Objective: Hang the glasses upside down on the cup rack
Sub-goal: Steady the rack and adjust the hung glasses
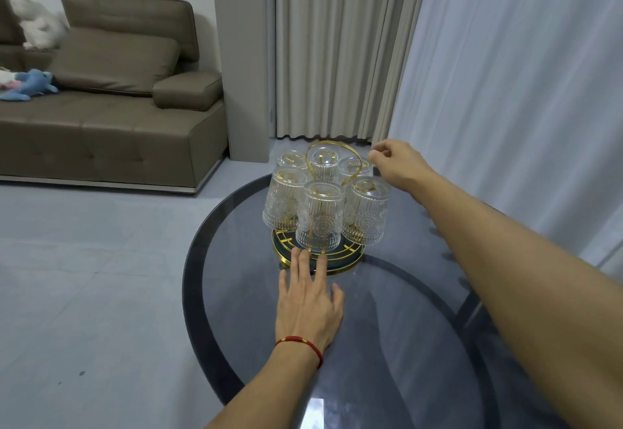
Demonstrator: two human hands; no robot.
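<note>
6 embossed glasses (320,214) are seen hung mouth-down on the gold cup rack (318,256), long axes near upright. The left hand (308,300) is laid flat, fingers spread, touching its near base; the right hand (397,162), loosely curled and seemingly empty, is held just right of the far-right glass

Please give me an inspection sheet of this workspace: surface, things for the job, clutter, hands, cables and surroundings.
Surface: round dark glass table, reflective.
Job's things: gold cup rack with a loop handle stands on the table; six clear patterned glasses hang on it upside down. No glass is seen off the rack.
Clutter: nothing seen on the table.
Hands: left hand flat on the table, fingertips at the rack base, empty. Right hand beside the far right glass, fingers curled; grip on it cannot be told.
Cables: nothing seen.
Surroundings: brown sofa with soft toys, curtains, grey floor.
</note>
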